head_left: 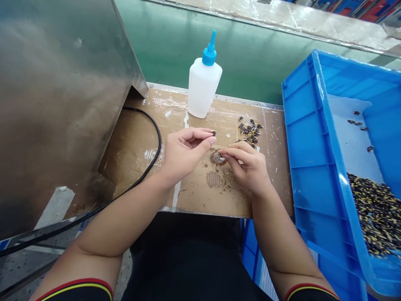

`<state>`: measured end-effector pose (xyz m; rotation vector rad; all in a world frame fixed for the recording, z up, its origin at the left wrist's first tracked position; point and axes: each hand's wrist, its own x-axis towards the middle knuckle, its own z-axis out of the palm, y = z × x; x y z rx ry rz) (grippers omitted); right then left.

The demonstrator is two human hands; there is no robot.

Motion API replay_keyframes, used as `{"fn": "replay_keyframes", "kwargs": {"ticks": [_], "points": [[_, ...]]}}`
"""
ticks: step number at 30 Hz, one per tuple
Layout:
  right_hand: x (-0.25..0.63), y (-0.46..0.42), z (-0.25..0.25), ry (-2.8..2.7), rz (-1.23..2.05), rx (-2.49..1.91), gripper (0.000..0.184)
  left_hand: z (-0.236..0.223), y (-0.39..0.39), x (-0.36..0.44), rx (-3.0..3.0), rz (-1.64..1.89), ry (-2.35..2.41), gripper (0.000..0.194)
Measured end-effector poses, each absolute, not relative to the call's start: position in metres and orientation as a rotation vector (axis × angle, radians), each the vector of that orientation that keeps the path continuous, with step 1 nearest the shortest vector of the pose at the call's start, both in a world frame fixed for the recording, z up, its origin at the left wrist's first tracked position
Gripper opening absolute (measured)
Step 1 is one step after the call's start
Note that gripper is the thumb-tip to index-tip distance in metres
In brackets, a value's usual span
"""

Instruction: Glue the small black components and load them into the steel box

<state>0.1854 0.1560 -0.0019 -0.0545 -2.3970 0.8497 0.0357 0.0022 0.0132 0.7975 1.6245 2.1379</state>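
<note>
Head view, left to right: a steel housing [56, 104] fills the left side, and a black cable [153, 138] curves across the cardboard mat [140, 167] beside it. The left hand [184, 152] pinches a small dark part [213, 133] between thumb and forefinger, just in front of a white squeeze bottle [203, 88] with a blue nozzle. The right hand [246, 167] has its fingers closed on a small silver piece [219, 157], seemingly a disc, partly hidden by them, near a loose pile of black-and-yellow parts [249, 131]. A tilted blue plastic crate [326, 138] holds a heap of similar parts [374, 213].
</note>
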Motion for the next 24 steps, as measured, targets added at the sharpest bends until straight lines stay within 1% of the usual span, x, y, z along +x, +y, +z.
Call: {"fn": "replay_keyframes", "kwargs": {"ticks": [11,19,21,24], "points": [[0.1853,0.1519,-0.0025,-2.458,0.762,-0.105,0.023,0.0149,0.0016,0.0367,0.749,2.126,1.614,0.017],[0.1858,0.1540,-0.0014,-2.453,0.731,-0.093,0.022,0.0165,0.0007,0.0371,0.772,2.140,1.592,0.008],[0.1861,0.1538,0.0009,-2.419,0.749,-0.126,0.020,0.0164,0.0005,0.0367,0.756,2.136,1.581,0.009],[0.1883,0.1521,0.0023,-2.269,0.817,-0.257,0.012,0.0145,0.0009,0.0344,0.660,2.092,1.483,0.016]]}}
